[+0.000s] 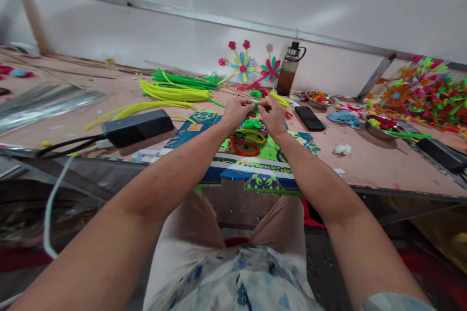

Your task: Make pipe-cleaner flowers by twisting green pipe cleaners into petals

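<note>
My left hand (238,111) and my right hand (273,113) meet above the middle of the work mat, fingertips pinched close together. Between them shows a green pipe cleaner (256,106), and both hands grip it. A green length also sticks out to the left behind my left hand. Just below the fingers lies a small heap of green fuzzy pieces (252,124). Scissors with orange-red handles (245,149) rest nearer to me on a printed blue and green cardboard sheet (262,167). Fingertip detail is too small to make out.
Yellow pipe cleaners (175,92) and green ones (186,79) lie left, behind a black box with cables (138,128). Fuzzy flowers (242,68) and a bottle (288,70) stand at the back. Rightward are a phone (309,118), a blue cloth (344,118) and metal bowls (381,131).
</note>
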Available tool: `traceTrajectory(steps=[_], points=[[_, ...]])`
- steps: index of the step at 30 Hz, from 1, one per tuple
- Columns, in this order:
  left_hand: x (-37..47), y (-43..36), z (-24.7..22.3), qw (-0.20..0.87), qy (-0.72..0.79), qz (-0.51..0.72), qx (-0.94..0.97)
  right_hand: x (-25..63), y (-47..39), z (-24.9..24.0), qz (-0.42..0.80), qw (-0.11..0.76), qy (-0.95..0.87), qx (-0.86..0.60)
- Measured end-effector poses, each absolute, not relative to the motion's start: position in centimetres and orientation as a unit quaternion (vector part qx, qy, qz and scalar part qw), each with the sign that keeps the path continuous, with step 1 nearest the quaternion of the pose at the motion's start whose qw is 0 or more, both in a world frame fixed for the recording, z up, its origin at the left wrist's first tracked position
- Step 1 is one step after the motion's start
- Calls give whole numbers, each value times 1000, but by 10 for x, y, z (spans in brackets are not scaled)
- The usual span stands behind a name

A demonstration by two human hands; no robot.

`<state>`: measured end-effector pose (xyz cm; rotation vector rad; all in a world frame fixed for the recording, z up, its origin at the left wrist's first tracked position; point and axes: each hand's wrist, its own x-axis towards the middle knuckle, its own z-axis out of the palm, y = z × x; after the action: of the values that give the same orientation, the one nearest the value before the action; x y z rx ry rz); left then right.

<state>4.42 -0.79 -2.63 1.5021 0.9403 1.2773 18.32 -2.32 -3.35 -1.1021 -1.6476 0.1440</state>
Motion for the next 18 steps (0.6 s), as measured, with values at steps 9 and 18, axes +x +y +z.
traceTrajectory(steps=[9,18], points=[[47,-17,-21,438,410,517,611,183,-18,-38,111,553,-662,-493],[47,-14,-21,424,405,519,622,183,-18,-37,108,564,-662,-482]])
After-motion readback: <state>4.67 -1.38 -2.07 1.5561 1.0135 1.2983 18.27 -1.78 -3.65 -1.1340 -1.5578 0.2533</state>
